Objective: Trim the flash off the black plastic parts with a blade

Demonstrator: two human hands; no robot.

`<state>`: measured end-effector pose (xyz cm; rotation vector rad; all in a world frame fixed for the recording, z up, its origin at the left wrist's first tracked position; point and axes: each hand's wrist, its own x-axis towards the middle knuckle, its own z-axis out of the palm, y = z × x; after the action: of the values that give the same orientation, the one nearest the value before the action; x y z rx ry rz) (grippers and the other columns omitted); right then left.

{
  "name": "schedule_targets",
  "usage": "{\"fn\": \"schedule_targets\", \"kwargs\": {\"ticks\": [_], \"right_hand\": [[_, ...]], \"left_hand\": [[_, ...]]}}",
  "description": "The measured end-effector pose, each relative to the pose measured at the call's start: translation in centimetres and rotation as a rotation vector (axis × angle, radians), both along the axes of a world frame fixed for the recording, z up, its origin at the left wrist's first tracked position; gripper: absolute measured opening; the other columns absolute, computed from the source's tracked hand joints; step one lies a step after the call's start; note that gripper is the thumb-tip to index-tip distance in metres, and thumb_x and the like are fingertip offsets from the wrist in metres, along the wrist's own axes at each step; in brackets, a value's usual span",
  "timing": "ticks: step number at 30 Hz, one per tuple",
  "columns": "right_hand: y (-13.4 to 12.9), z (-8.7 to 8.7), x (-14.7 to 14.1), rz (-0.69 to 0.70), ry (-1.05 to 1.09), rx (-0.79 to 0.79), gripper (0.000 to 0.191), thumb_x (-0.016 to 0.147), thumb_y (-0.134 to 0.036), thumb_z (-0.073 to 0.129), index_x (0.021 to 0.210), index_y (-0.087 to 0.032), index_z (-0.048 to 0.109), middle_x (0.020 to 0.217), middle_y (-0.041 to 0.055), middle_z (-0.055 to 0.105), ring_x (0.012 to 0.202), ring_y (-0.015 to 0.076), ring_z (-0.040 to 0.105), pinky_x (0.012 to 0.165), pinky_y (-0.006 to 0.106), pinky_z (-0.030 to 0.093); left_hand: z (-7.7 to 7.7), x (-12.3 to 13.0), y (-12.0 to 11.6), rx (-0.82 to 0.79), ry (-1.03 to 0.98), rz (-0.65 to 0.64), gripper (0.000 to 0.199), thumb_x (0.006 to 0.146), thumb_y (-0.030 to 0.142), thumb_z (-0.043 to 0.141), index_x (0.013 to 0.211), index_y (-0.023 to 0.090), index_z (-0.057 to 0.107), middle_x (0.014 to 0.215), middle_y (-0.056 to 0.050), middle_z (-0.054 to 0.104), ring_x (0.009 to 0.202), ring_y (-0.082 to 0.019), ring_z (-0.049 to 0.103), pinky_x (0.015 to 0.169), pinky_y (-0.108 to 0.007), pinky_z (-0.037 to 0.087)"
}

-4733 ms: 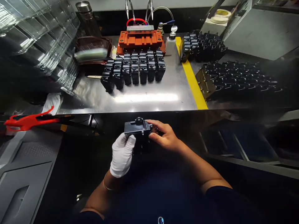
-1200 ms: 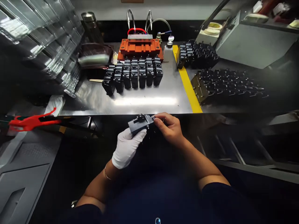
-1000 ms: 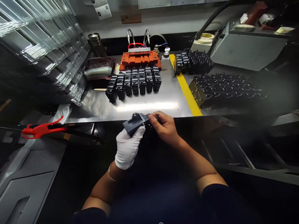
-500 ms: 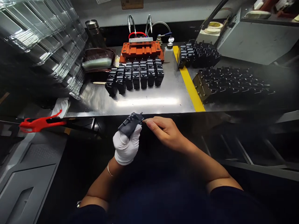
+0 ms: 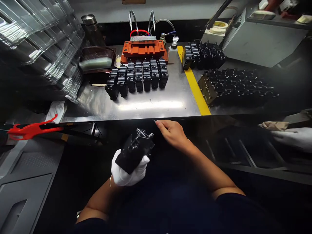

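My left hand (image 5: pixel 130 170), in a white glove, is closed round a black plastic part (image 5: pixel 134 151) in front of the table edge. Small prongs stick up from the part's far end. To the right of it, my bare right hand (image 5: pixel 172 131) is pinched, with a tiny thin tip showing at the fingertips; what it is I cannot make out. The right hand and the black part are apart. Beyond them, a row of similar black parts (image 5: pixel 138 76) stands on the metal table (image 5: pixel 156 109), before an orange fixture (image 5: pixel 143 48).
More black parts (image 5: pixel 239 84) sit right of the yellow strip (image 5: pixel 197 92). Stacked clear trays (image 5: pixel 41 48) rise at the left, above a red tool (image 5: pixel 35 128). Another person's gloved hand (image 5: pixel 294 136) shows at the far right, holding a brownish cloth-like item.
My left hand has drawn back and down with the black part, now tilted differently and away from my right hand. Another person's gloved hand has appeared at the right. The view has shifted slightly.
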<state>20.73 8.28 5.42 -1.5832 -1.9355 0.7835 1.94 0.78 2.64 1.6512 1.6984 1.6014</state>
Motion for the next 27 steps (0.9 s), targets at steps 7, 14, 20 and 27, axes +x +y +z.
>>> {"fn": "schedule_targets", "kwargs": {"ticks": [7,14,20,27], "right_hand": [[-1.0,-1.6,1.0,0.078,0.471,0.026,0.059,0.092,-0.066,0.044,0.102,-0.017,0.076,0.088,0.0074,0.073,0.078,0.0185,0.067,0.072,0.031,0.053],[-2.6,-3.4,1.2,0.05,0.5,0.107,0.056,0.085,-0.069,0.054,0.103,-0.02,0.074,0.073,0.0012,0.057,0.063,0.0127,0.05,0.058,0.026,0.043],[-3.7,-5.7,1.8,0.154,0.596,-0.043,0.056,0.081,-0.068,0.06,0.108,-0.02,0.071,0.102,0.0069,0.064,0.055,0.007,0.039,0.048,0.024,0.036],[-4.2,-7.2,2.2,0.368,0.399,-0.171,0.054,0.074,-0.062,0.072,0.103,-0.017,0.071,0.089,0.0061,0.071,0.073,0.0153,0.061,0.065,0.026,0.049]], "left_hand": [[2.3,2.7,1.5,0.024,-0.141,0.033,0.021,0.083,0.04,0.072,0.087,0.02,0.08,0.079,-0.004,0.078,0.07,-0.021,0.074,0.07,-0.031,0.06],[2.9,3.7,0.9,-0.132,-0.375,-0.195,0.021,0.087,0.035,0.069,0.099,0.021,0.079,0.098,-0.005,0.079,0.089,-0.023,0.076,0.084,-0.031,0.061],[2.5,3.6,0.5,-0.104,-0.286,-0.373,0.014,0.086,0.023,0.069,0.095,0.021,0.08,0.09,-0.004,0.08,0.08,-0.02,0.076,0.079,-0.028,0.06],[1.0,3.5,1.5,-0.312,-0.774,-0.124,0.026,0.084,0.041,0.07,0.091,0.018,0.079,0.089,-0.005,0.079,0.084,-0.023,0.075,0.08,-0.031,0.06]]}}
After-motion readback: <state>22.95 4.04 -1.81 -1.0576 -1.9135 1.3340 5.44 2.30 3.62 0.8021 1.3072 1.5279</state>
